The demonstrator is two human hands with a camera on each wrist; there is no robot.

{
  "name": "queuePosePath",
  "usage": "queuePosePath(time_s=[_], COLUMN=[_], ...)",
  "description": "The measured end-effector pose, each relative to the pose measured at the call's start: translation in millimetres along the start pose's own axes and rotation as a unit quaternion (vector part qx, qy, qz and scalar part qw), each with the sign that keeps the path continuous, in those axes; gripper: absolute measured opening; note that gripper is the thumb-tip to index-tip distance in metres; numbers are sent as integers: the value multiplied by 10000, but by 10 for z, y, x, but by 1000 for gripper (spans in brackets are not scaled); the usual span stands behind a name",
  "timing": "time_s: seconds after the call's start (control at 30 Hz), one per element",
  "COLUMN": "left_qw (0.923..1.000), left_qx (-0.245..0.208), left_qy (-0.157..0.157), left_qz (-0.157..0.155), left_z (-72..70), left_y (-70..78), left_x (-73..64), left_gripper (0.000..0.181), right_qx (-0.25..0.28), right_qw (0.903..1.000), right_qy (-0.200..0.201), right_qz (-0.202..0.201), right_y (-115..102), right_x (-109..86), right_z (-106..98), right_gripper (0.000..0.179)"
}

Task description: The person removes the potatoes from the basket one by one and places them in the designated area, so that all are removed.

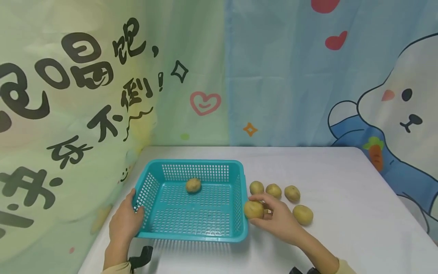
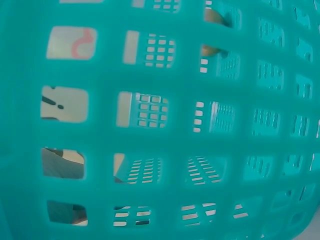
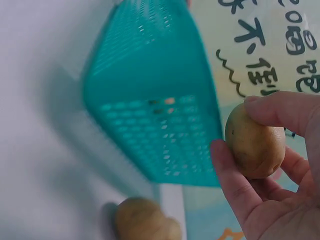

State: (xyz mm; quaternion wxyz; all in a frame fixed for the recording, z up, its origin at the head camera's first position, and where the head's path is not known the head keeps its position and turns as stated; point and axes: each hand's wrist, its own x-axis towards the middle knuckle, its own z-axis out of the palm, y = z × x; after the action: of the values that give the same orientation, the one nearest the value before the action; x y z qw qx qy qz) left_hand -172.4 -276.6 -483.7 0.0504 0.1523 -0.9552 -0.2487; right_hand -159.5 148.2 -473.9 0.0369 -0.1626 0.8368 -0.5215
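Observation:
My left hand (image 1: 126, 220) grips the left rim of a teal plastic basket (image 1: 191, 238), thumb over the edge. One potato (image 1: 193, 185) lies inside the basket, towards its back wall. In the left wrist view, the basket's slotted wall (image 2: 105, 135) fills the picture and hides the hand. Right at the basket's right rim, my right hand (image 1: 278, 219) pinches another potato (image 1: 254, 209) between thumb and fingers. The right wrist view shows this potato (image 3: 254, 142) beside the basket's edge, with a fingertip against the rim.
Several potatoes, among them a near one (image 1: 302, 215) and a back one (image 1: 256, 187), lie on the white table (image 1: 342, 182) right of the basket. A shadow falls under the basket's front edge. Behind the table hangs a printed curtain (image 1: 267, 95).

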Motion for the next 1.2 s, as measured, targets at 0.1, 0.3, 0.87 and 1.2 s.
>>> queuePosePath(time_s=[0.1, 0.3, 0.87, 1.2], left_qw=[10000, 10000, 10000, 10000], left_qx=[-22, -30, -33, -16], left_qy=[2, -56, -41, -28], left_qz=[37, 27, -34, -30], left_z=[-6, -14, -14, -20], left_y=[4, 17, 25, 22], left_x=[-4, -5, -32, -16], left_gripper=[66, 67, 67, 67], right_qx=[-63, -265, -748, -795], right_qw=[9999, 9996, 9970, 9967], right_qy=[134, 40, -1, -80], right_qz=[80, 72, 192, 171], right_y=[117, 378, 670, 671], right_x=[-73, -250, -384, -406], right_z=[-11, 30, 197, 213], right_gripper=[53, 54, 50, 49])
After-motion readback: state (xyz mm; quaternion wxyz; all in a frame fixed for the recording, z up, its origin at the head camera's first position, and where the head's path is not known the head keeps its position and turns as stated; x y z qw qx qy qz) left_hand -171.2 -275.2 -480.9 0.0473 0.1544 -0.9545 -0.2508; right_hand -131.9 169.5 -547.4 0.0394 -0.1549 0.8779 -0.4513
